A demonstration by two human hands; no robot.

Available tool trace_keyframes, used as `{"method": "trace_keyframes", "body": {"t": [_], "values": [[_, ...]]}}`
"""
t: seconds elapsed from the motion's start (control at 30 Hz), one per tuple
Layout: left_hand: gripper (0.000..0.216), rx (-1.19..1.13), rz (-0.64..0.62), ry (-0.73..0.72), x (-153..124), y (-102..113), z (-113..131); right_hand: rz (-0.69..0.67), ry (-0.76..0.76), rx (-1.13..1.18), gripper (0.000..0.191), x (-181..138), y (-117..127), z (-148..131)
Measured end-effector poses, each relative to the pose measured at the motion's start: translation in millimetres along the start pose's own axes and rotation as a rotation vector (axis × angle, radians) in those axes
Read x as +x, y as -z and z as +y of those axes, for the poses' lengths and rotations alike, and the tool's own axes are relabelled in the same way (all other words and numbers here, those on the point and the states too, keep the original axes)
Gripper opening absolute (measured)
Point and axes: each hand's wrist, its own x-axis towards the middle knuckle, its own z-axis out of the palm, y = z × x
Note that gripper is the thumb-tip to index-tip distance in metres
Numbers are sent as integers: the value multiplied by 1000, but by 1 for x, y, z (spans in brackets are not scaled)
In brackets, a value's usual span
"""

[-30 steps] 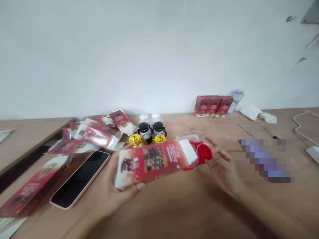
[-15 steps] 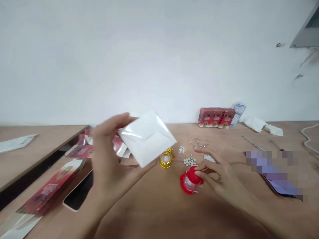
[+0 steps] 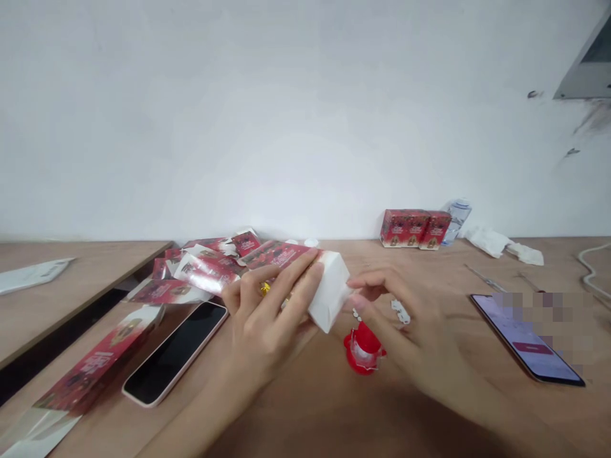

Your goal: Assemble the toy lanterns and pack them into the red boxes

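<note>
My left hand (image 3: 267, 312) is wrapped round a red and white cardboard box (image 3: 315, 280), holding it just above the table with its white end pointing right. My right hand (image 3: 401, 318) reaches that white end, its fingertips pinching at the box's corner. A small red toy lantern (image 3: 363, 346) stands on the table directly below the two hands. Something small and gold (image 3: 264, 289) peeks out behind my left fingers.
A pink-cased phone (image 3: 174, 353) lies left of my hands, beside a heap of flattened red boxes (image 3: 200, 267). Two closed red boxes (image 3: 414, 227) and a plastic bottle (image 3: 456, 216) stand by the wall. Another phone (image 3: 527, 346) lies at right. A white cable (image 3: 592, 267) runs at the far right.
The red lantern came out of the box and now stands on the table. My left hand turned the box and lowered it. My right hand left the lantern and went to the box's white end.
</note>
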Motion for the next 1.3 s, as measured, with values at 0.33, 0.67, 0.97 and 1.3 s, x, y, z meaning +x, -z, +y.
{"method": "trace_keyframes", "body": {"t": [0.33,0.67,0.97,1.3], "values": [[32,-80,-24,8,-2,5,2,-168,-113,269,32,0,5,15],[20,63,-67,-247,0,-1,-2,-58,205,-160,37,-1,1,17],[19,4,-83,-273,2,4,2,29,616,-475,35,-2,0,16],[30,-628,-322,-363,5,18,8,-350,588,-258,28,-4,49,-5]]}}
